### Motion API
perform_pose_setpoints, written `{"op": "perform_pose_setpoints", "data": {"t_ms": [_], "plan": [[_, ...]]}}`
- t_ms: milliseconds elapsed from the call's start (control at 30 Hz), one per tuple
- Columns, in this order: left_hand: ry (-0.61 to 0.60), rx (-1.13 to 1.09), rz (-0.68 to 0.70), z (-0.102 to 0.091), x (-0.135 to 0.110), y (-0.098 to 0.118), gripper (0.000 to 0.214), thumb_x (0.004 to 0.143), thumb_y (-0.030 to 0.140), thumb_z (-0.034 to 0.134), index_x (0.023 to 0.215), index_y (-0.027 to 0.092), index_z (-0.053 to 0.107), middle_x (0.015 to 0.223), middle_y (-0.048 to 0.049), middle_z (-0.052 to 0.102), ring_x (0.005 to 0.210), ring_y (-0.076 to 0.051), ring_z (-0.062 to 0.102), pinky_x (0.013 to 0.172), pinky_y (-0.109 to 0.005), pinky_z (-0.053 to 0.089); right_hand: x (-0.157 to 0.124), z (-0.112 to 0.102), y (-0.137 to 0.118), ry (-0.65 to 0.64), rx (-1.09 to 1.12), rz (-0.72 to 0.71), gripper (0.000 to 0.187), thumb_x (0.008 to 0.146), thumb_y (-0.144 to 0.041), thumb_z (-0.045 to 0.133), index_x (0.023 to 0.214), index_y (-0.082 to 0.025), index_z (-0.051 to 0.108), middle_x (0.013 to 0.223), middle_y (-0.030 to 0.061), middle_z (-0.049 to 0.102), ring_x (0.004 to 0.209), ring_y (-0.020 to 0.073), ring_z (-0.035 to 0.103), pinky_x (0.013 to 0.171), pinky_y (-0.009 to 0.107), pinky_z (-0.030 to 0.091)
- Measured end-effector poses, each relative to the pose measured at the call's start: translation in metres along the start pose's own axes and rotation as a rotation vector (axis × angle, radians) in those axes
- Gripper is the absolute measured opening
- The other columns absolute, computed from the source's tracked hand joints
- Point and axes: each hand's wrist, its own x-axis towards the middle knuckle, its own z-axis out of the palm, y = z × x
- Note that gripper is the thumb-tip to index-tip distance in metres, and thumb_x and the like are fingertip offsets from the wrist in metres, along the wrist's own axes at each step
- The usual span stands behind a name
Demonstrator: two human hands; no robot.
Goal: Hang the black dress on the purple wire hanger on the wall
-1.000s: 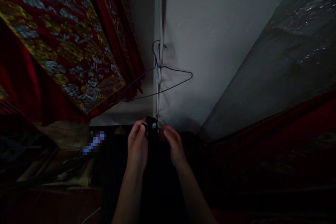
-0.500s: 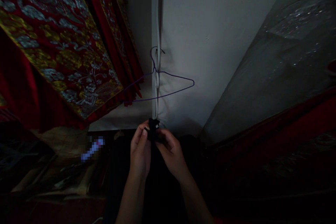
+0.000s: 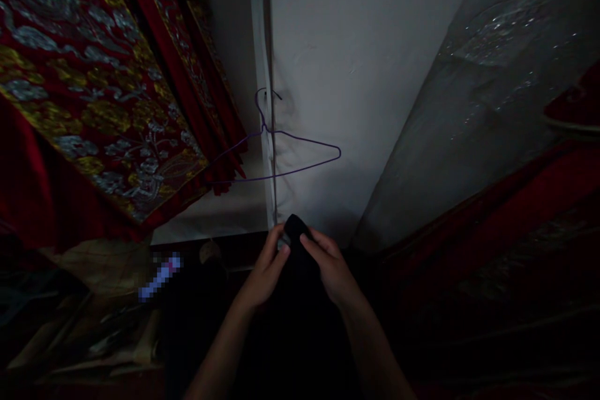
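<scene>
A piece of black cloth is pinched between my two hands, with its rounded upper end sticking up between them. My left hand grips its left side, fingers curled and thumb pressed in. A small pale bit shows by the left fingertips, too dim to make out. On the other side, my right hand has its thumb laid over the cloth and its fingers behind. The lower part of the cloth merges with dark clothing. Beyond the hands, a thin purple wire hanger hangs against the wall.
Red embroidered fabric with gold and silver patterns hangs at left. A pale vertical strip runs down the white wall. Clear plastic sheeting and red fabric are at right. A blurred blue item lies lower left.
The black cloth was a crumpled bundle and now has a smooth, rounded upper end. Both hands have shifted slightly right and changed their hold. The view has also moved a little.
</scene>
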Motion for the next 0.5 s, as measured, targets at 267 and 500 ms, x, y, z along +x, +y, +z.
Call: {"op": "perform_pose_setpoints", "data": {"t_ms": [267, 500], "plan": [[-0.675, 0.425, -0.102, -0.053, 0.009, -0.022, 0.043, 0.089, 0.046, 0.065, 0.126, 0.025, 0.066, 0.118, -0.0074, 0.073, 0.101, -0.027, 0.069, 0.09, -0.038, 0.054, 0.038, -0.027, -0.042, -0.389, -0.417, -0.115, 0.029, 0.091, -0.046, 0.062, 0.082, -0.019, 0.068, 0.07, -0.0015, 0.059, 0.061, 0.0135, 0.052, 0.053, 0.023, 0.04], [-0.281, 1.026, 0.05, -0.119, 0.005, -0.019, 0.032, 0.087, 0.036, 0.067, 0.116, 0.023, 0.072, 0.107, -0.0129, 0.074, 0.106, -0.035, 0.066, 0.108, -0.057, 0.036, 0.073, -0.041, -0.075, -0.244, -0.769, -0.563, 0.017, 0.091, -0.028, 0.054, 0.089, -0.02, 0.07, 0.076, 0.0009, 0.064, 0.07, 0.0173, 0.058, 0.067, 0.028, 0.045]]}}
